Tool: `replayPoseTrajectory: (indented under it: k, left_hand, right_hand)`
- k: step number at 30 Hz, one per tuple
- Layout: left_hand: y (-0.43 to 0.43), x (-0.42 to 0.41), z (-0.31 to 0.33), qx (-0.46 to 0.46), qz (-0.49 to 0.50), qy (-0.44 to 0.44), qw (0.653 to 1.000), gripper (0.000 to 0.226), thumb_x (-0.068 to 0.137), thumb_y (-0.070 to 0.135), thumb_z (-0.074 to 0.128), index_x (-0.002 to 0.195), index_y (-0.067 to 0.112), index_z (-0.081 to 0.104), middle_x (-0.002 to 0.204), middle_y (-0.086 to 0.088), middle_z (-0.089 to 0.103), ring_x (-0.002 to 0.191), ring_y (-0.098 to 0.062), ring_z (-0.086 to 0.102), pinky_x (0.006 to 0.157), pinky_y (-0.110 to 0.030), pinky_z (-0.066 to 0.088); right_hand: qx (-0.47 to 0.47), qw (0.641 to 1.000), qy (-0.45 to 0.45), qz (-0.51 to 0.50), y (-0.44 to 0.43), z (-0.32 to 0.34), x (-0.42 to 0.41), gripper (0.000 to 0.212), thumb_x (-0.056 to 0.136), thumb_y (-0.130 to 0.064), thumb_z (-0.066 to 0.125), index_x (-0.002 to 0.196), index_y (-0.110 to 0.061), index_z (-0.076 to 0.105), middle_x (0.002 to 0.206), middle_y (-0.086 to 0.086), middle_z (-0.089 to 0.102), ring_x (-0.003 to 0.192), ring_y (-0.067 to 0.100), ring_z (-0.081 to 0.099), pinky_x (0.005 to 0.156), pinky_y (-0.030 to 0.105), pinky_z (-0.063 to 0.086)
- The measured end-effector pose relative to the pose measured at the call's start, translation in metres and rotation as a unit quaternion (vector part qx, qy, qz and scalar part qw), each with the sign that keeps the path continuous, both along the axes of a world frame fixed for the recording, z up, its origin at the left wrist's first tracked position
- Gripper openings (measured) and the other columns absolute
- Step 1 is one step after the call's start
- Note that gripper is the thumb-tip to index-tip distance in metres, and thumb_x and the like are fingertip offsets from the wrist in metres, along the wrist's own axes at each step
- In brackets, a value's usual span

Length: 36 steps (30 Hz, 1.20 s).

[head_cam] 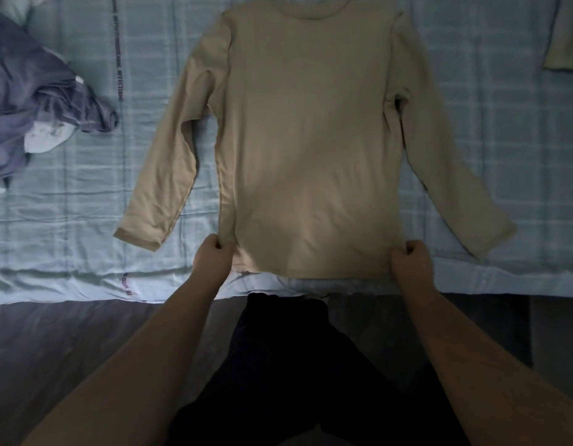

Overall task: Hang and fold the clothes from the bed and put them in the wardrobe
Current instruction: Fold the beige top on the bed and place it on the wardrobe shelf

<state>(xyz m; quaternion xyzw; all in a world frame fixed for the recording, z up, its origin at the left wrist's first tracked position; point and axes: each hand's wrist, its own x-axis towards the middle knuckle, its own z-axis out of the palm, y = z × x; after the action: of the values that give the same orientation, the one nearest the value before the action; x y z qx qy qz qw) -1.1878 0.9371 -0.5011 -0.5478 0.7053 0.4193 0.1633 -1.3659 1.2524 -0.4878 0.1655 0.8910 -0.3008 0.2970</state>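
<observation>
- Gripped the lower left corner of the shirt (307,140) with the left hand (214,254), fingers curled round the hem.
- Gripped the lower right corner the same way with the right hand (410,262), fingers folded over the cloth.
- Reached in with both bare forearms from the bottom of the view, one to each end of the hem.
- Had the shirt, beige and long-sleeved, spread flat on the bed (53,284), neck at the far end, hem at the near edge.
- Had both sleeves angled down and out to either side, cuffs resting on the bedding near the hands but apart from them.
- Noted a pale blue checked sheet (472,91) over the bed, with a dark line of print running left of the shirt.
- Noted a crumpled purple heap of clothes (31,101) at the far left, well apart from the shirt, something white showing in it.
- Noted a corner of green cloth (565,37) at the top right.
- Stood in dark trousers (288,365) on a wooden floor (69,342), close against the bed.
</observation>
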Motion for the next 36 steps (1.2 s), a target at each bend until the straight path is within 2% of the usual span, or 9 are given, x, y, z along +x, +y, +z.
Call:
replayPoseTrajectory:
  k: [4,9,11,13,16,21,26,30,36]
  left_hand:
    - [-0.002,0.021,0.004,-0.023,0.030,0.008,0.999,0.018,0.092,0.030,0.049,0.086,0.014,0.047,0.076,-0.001,0.054,0.063,-0.022,0.055,0.056,-0.034,0.043]
    - [-0.008,0.042,0.002,-0.061,-0.015,0.008,0.998,0.020,0.098,0.036,0.052,0.096,0.016,0.048,0.077,-0.006,0.064,0.064,-0.028,0.066,0.054,-0.033,0.044]
    - [-0.012,0.044,0.000,-0.066,0.012,0.002,0.998,0.022,0.096,0.038,0.055,0.095,0.017,0.050,0.079,-0.006,0.065,0.067,-0.032,0.065,0.060,-0.038,0.050]
    - [-0.015,0.043,0.000,-0.063,0.026,-0.005,0.998,0.023,0.094,0.040,0.057,0.093,0.018,0.052,0.078,-0.008,0.066,0.066,-0.032,0.066,0.062,-0.041,0.053]
    - [-0.014,0.042,-0.001,-0.055,0.020,-0.012,0.998,0.021,0.095,0.038,0.057,0.092,0.017,0.054,0.072,-0.007,0.067,0.057,-0.025,0.066,0.049,-0.030,0.045]
    - [-0.010,0.041,-0.005,-0.029,-0.002,-0.042,0.999,0.019,0.097,0.034,0.053,0.102,0.015,0.054,0.079,-0.007,0.070,0.064,-0.022,0.069,0.056,-0.032,0.048]
    - [-0.017,0.038,0.016,-0.030,0.022,-0.044,0.998,0.026,0.090,0.037,0.061,0.107,0.018,0.053,0.083,0.003,0.065,0.075,-0.022,0.065,0.060,-0.032,0.047]
    - [-0.040,0.030,0.035,-0.057,0.032,-0.017,0.998,0.033,0.090,0.026,0.060,0.121,0.016,0.055,0.092,0.004,0.063,0.085,-0.023,0.063,0.074,-0.033,0.047]
    - [-0.105,0.021,0.032,-0.086,0.066,0.049,0.993,0.031,0.091,0.022,0.060,0.122,0.021,0.057,0.109,0.005,0.061,0.081,-0.010,0.058,0.063,-0.023,0.038]
  right_hand:
    - [-0.089,0.993,-0.029,-0.069,0.009,0.007,0.001,0.015,0.097,-0.023,0.048,0.103,-0.009,0.052,0.090,0.005,0.053,0.076,0.017,0.052,0.061,0.030,0.044]
    - [-0.181,0.957,-0.079,-0.211,0.016,0.007,-0.005,0.033,0.101,-0.034,0.043,0.124,-0.017,0.061,0.108,0.001,0.061,0.101,0.025,0.057,0.092,0.039,0.046]
    - [-0.152,0.971,-0.065,-0.172,0.019,0.006,-0.010,0.028,0.098,-0.024,0.050,0.118,-0.012,0.065,0.095,-0.001,0.062,0.099,0.025,0.058,0.089,0.039,0.047]
    - [-0.119,0.983,-0.048,-0.134,0.024,0.004,-0.012,0.013,0.094,-0.020,0.053,0.092,-0.019,0.065,0.081,-0.003,0.059,0.087,0.024,0.057,0.080,0.041,0.047]
    - [-0.072,0.996,-0.009,-0.049,0.032,-0.002,-0.009,0.026,0.094,-0.020,0.054,0.068,-0.018,0.052,0.068,-0.003,0.053,0.075,0.021,0.051,0.073,0.036,0.038]
    - [0.024,0.999,0.007,0.026,0.039,-0.013,0.001,0.014,0.092,-0.017,0.058,0.098,-0.005,0.058,0.097,0.012,0.062,0.093,0.027,0.056,0.083,0.032,0.040]
    - [0.067,0.988,0.096,0.105,0.015,0.019,0.006,0.035,0.082,-0.004,0.059,0.118,-0.002,0.055,0.115,0.021,0.055,0.104,0.035,0.054,0.087,0.040,0.044]
    - [0.006,0.969,0.103,0.224,-0.051,0.049,0.004,0.042,0.086,-0.003,0.057,0.128,-0.005,0.055,0.124,0.017,0.054,0.112,0.032,0.054,0.093,0.035,0.042]
    - [-0.060,0.922,0.171,0.342,-0.196,0.055,0.016,0.044,0.083,0.000,0.060,0.126,-0.008,0.059,0.126,0.013,0.057,0.119,0.031,0.052,0.104,0.029,0.035]
